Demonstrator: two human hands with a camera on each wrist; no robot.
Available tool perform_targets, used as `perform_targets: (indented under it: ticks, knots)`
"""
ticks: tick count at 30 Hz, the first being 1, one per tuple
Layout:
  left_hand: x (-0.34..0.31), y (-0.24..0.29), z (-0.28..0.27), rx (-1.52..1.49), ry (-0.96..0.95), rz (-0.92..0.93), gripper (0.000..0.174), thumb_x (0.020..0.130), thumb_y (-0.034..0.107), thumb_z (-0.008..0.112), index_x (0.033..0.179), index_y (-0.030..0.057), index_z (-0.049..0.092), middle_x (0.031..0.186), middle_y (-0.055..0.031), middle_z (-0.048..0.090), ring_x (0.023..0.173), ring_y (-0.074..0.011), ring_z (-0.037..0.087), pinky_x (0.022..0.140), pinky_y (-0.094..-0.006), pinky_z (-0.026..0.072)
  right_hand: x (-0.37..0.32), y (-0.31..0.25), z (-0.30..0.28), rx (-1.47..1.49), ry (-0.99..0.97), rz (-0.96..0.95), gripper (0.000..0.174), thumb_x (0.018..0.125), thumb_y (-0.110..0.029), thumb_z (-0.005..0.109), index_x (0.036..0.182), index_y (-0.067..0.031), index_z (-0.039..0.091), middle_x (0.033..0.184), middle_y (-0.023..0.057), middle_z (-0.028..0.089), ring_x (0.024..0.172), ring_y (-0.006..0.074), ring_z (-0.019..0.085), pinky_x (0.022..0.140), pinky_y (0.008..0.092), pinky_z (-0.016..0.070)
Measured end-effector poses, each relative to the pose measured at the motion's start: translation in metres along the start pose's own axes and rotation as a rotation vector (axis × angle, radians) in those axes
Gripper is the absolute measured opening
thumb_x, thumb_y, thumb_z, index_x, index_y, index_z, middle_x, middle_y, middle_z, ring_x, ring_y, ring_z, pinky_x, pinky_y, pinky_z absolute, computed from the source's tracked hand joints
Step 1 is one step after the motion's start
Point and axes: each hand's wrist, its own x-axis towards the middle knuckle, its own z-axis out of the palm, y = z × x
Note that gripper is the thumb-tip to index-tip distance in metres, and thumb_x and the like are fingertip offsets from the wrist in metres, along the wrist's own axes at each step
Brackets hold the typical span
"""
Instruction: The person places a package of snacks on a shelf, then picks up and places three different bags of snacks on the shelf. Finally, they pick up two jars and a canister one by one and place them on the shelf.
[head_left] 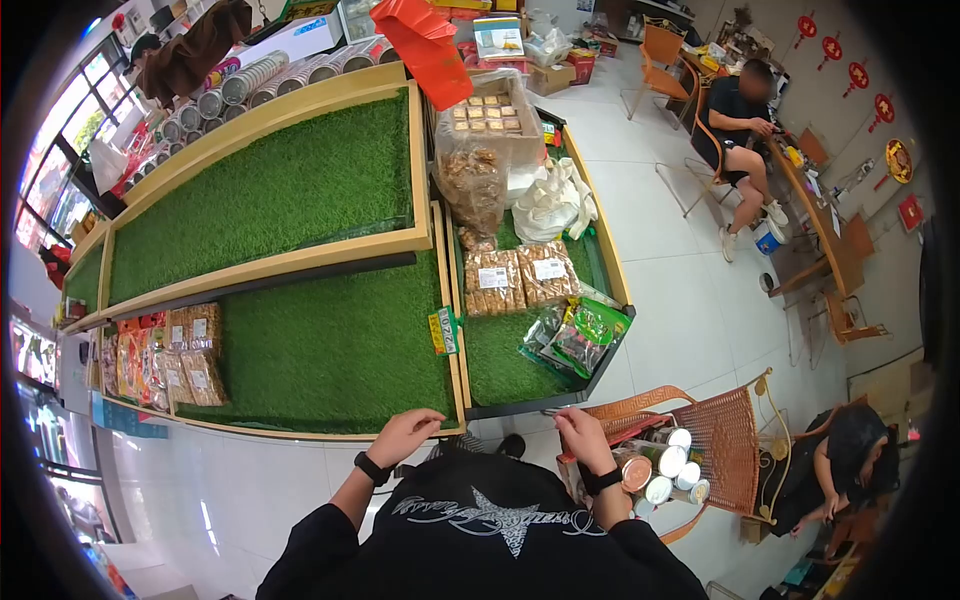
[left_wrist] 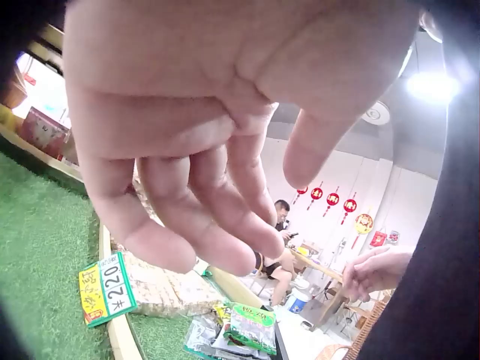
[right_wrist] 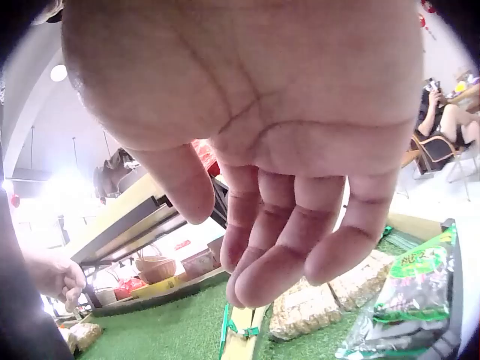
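Note:
My left hand (head_left: pixel 405 437) hovers at the front edge of the green-lined shelf (head_left: pixel 320 350), fingers loosely bent and holding nothing. To the right, my right hand (head_left: pixel 583 440) hangs in the air near the front corner of the smaller bin, also empty. That bin holds two labelled packs of brown snacks (head_left: pixel 493 283) and green and dark bags (head_left: pixel 585 335). A yellow-green price tag (left_wrist: pixel 109 289) stands on the wooden divider. Both wrist views show relaxed fingers with nothing between them.
Stacked snack packs (head_left: pixel 192 355) lie at the shelf's left end. A tall plastic-lined box (head_left: pixel 490 120) and a white bag (head_left: pixel 550 200) stand at the back. Beside my right arm, a wicker chair (head_left: pixel 715 450) holds several jars. Two people sit at the right.

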Motion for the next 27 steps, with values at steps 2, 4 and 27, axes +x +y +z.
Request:
perform_targets:
  ticks: [2, 4, 27]
  knots:
    - [0.011, 0.009, -0.01, -0.081, 0.027, -0.005, 0.025, 0.088, 0.019, 0.053, 0.103, 0.0009, 0.059, 0.093, -0.0095, 0.063, 0.087, -0.0167, 0.062, 0.077, -0.0281, 0.0474, 0.011, -0.014, 0.002, 0.009, 0.003, -0.019, 0.021, 0.085, -0.02, 0.052, 0.09, -0.0006, 0.057, 0.082, 0.0178, 0.061, 0.078, 0.0331, 0.059, 0.068, 0.0371, 0.0459]
    - [0.029, 0.008, -0.014, -0.131, 0.017, 0.01, 0.024, 0.088, 0.019, 0.052, 0.104, 0.0006, 0.058, 0.094, -0.0095, 0.063, 0.088, -0.0164, 0.062, 0.077, -0.0277, 0.0473, 0.023, -0.017, 0.006, 0.021, 0.008, -0.016, 0.02, 0.085, -0.02, 0.052, 0.09, -0.0006, 0.057, 0.082, 0.0176, 0.061, 0.077, 0.0326, 0.059, 0.067, 0.0369, 0.046]
    - [0.351, -0.076, 0.048, -0.216, 0.227, -0.58, 0.079, 0.077, 0.039, 0.06, 0.135, -0.0008, 0.026, 0.141, -0.0209, 0.022, 0.131, -0.0335, 0.021, 0.105, -0.0409, 0.0229, 0.337, 0.15, 0.101, 0.44, -0.039, 0.431, 0.044, 0.08, -0.021, 0.058, 0.115, 0.0052, 0.05, 0.111, 0.0154, 0.055, 0.103, 0.023, 0.052, 0.091, 0.0298, 0.0377]
